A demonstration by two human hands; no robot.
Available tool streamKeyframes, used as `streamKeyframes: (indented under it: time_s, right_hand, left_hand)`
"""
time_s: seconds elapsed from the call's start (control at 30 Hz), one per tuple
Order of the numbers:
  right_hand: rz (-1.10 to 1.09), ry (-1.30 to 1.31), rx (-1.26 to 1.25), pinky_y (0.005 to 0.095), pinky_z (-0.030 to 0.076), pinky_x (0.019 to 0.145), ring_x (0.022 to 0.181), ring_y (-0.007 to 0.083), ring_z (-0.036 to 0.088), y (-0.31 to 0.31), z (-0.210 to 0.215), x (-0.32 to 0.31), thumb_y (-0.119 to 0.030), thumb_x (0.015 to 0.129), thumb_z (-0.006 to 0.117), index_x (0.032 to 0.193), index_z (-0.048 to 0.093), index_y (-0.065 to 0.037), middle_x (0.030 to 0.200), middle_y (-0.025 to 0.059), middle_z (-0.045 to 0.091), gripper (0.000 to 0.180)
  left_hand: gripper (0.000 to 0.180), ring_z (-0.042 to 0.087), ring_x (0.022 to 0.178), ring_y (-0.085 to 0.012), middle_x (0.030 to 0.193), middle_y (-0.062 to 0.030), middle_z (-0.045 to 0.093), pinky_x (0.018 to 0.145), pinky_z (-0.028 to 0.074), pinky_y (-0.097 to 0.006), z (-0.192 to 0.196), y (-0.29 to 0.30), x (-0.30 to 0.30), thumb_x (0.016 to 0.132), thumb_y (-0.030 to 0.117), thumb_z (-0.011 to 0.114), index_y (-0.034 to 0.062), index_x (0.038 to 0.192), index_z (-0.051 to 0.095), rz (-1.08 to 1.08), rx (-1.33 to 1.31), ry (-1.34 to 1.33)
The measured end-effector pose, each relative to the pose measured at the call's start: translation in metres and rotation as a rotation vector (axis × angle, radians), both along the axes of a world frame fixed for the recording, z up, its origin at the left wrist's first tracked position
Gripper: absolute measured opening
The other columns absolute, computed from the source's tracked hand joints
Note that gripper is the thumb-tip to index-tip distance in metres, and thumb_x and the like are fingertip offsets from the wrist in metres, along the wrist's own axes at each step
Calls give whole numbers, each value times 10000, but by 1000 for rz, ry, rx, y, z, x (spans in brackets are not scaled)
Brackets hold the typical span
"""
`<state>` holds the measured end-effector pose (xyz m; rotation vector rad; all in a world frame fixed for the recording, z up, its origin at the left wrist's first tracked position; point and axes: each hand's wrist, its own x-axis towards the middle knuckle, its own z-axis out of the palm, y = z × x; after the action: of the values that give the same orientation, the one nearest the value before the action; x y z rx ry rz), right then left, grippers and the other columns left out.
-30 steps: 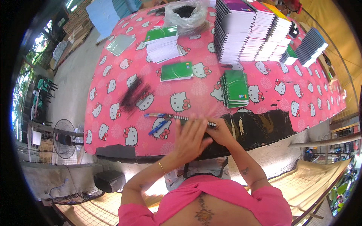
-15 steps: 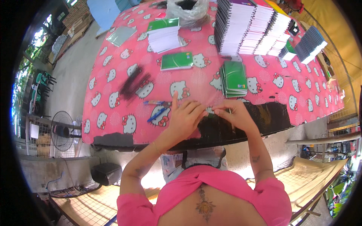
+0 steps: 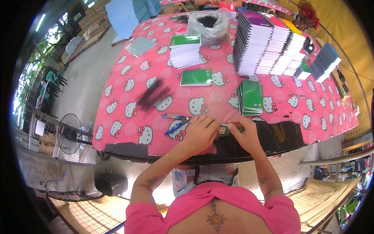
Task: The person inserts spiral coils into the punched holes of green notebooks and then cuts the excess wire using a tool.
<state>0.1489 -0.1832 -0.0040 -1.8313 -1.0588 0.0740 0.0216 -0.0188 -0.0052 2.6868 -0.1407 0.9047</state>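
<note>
Green notebook (image 3: 224,131) sits between fingers (image 3: 211,125) near table edge (image 3: 233,157).

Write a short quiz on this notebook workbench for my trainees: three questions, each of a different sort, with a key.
1. Multiple choice: which cover colour tops the tallest notebook stack?
A yellow
B purple
C green

2. True or false: the small green item between the left hand and the right hand is nearer the person's body than the clear plastic bag is.

3. Fill the gap: the blue-handled tool lies to the ____ of the left hand.

Key: 1 B; 2 true; 3 left.
</note>
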Motion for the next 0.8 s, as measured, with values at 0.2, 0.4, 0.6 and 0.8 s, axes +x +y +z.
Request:
streamKeyframes:
  time_s: [0.2, 0.4, 0.6, 0.8]
  right_hand:
    - [45, 102, 74, 367, 535, 843, 969, 337, 686, -14, -19, -6, 51, 841, 682, 1191, 688, -57, 1106, 143, 711, 367]
    - [132, -427, -205, 483, 439, 1062, 1251, 321, 567, -22, -45, -12, -56, 794, 715, 1227, 676, -89, 1294, 103, 637, 436]
    - [151, -379, -236, 504, 406, 1101, 1306, 333, 516, -24, -49, -9, -104, 795, 712, 1254, 655, -75, 1342, 112, 599, 464]
    - [178, -340, -214, 487, 417, 1095, 1306, 350, 503, -23, -52, -7, -100, 787, 720, 1246, 653, -55, 1346, 122, 586, 465]
  left_hand:
    - [342, 583, 1100, -385, 1189, -162, 616, 948, 467, -475, 14, 20, -4, 884, 179, 729, 43, 1179, 620, -3, -245, -49]
    - [484, 556, 1180, -390, 1285, -192, 584, 991, 447, -489, -32, 95, -69, 903, 238, 716, 66, 1332, 574, 336, 212, 298]
    - [455, 689, 1057, -283, 1125, -143, 695, 847, 551, -402, 5, 74, -39, 1031, 306, 547, 46, 1402, 501, 284, -699, 541]
    - [328, 740, 897, -283, 1016, -138, 702, 715, 612, -405, -12, 74, -6, 1052, 311, 503, 30, 1209, 568, 121, -1680, 944]
